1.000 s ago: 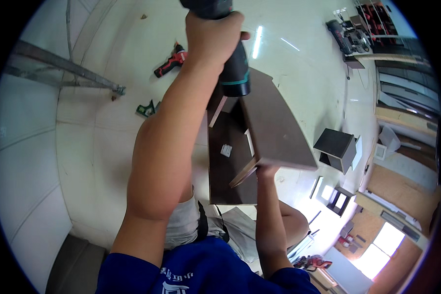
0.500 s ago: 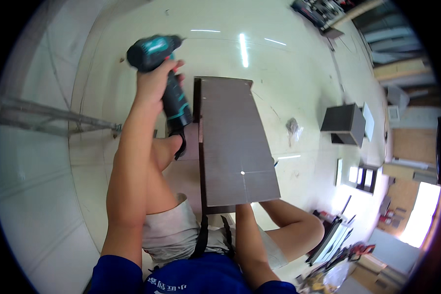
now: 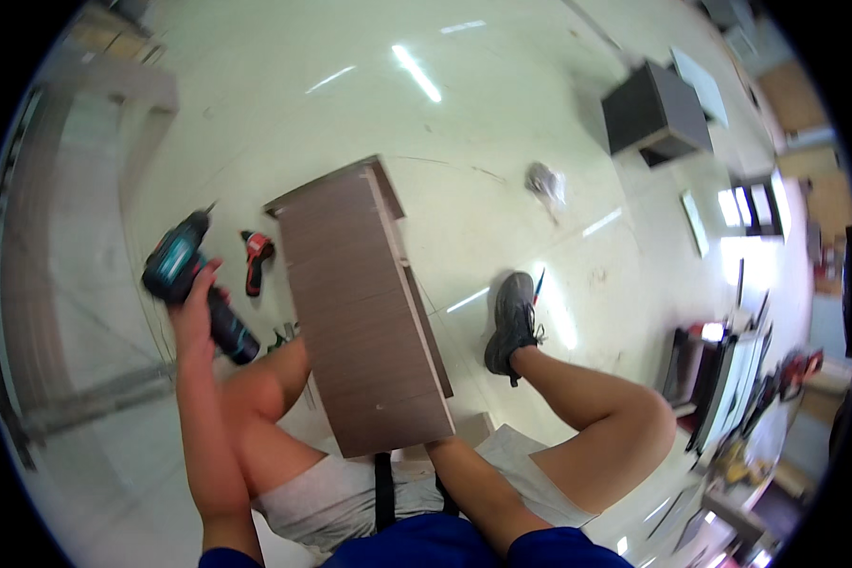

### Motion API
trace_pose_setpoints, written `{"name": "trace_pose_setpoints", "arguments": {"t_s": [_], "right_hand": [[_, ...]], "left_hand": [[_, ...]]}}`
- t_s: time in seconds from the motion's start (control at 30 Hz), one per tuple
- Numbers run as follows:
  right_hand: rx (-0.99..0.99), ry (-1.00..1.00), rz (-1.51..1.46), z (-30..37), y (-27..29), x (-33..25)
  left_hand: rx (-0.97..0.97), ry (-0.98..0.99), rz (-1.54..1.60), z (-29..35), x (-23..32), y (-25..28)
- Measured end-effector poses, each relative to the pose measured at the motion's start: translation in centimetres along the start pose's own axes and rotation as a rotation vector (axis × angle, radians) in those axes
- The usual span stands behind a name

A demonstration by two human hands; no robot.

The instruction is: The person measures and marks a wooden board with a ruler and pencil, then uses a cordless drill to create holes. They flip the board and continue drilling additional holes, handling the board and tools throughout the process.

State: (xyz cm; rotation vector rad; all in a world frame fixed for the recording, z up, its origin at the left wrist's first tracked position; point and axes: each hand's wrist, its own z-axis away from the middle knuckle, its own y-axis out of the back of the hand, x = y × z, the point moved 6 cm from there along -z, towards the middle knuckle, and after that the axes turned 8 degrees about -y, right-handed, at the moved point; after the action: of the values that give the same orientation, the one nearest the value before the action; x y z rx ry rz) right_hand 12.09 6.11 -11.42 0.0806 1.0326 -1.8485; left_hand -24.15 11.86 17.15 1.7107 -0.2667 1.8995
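Observation:
My left hand (image 3: pixel 197 308) is wrapped round the grip of a teal-and-black cordless drill (image 3: pixel 172 265), held out to the left with its bit pointing away from me. Between my knees stands a narrow brown wood-panel box (image 3: pixel 360 303), tilted to the left, with a cross panel at its far end. At the box's near end, my right hand (image 3: pixel 440 451) reaches in underneath. Its fingers are hidden by the panel, so their grip does not show.
A smaller red-and-black power driver (image 3: pixel 257 260) lies on the floor left of the box. Beyond my right shoe (image 3: pixel 513 322) are a crumpled plastic bag (image 3: pixel 546 185) and a dark box (image 3: pixel 655 112). Tools and panels (image 3: pixel 719 388) lie at the right.
The wooden box has turned counterclockwise and now shows a brown face instead of the grey one with marked lines. My left hand has moved left and nearer with the drill. The view has shifted.

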Motion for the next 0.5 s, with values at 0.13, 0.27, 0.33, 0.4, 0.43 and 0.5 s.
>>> {"name": "trace_pose_setpoints", "arguments": {"t_s": [0.13,0.27,0.33,0.4,0.43,0.5], "right_hand": [[0.012,-0.061,-0.022,-0.7,0.0,0.9],[0.013,-0.121,-0.018,-0.7,0.7,0.9],[0.003,-0.139,-0.009,-1.1,1.1,0.6],[-0.01,-0.16,-0.003,-1.1,1.3,0.4],[-0.02,-0.172,0.001,-1.3,1.4,0.4],[-0.037,-0.192,0.015,-1.2,1.7,0.1]], "left_hand": [[-0.029,-0.011,-0.008,0.7,0.5,-1.7],[-0.102,-0.026,-0.037,-0.8,0.9,-4.4],[-0.145,-0.073,-0.07,-1.5,1.9,-6.0],[-0.177,-0.154,-0.127,-1.2,3.0,-7.4],[-0.182,-0.153,-0.166,-1.6,2.9,-7.1],[-0.185,-0.189,-0.178,-1.1,4.1,-7.7]]}}
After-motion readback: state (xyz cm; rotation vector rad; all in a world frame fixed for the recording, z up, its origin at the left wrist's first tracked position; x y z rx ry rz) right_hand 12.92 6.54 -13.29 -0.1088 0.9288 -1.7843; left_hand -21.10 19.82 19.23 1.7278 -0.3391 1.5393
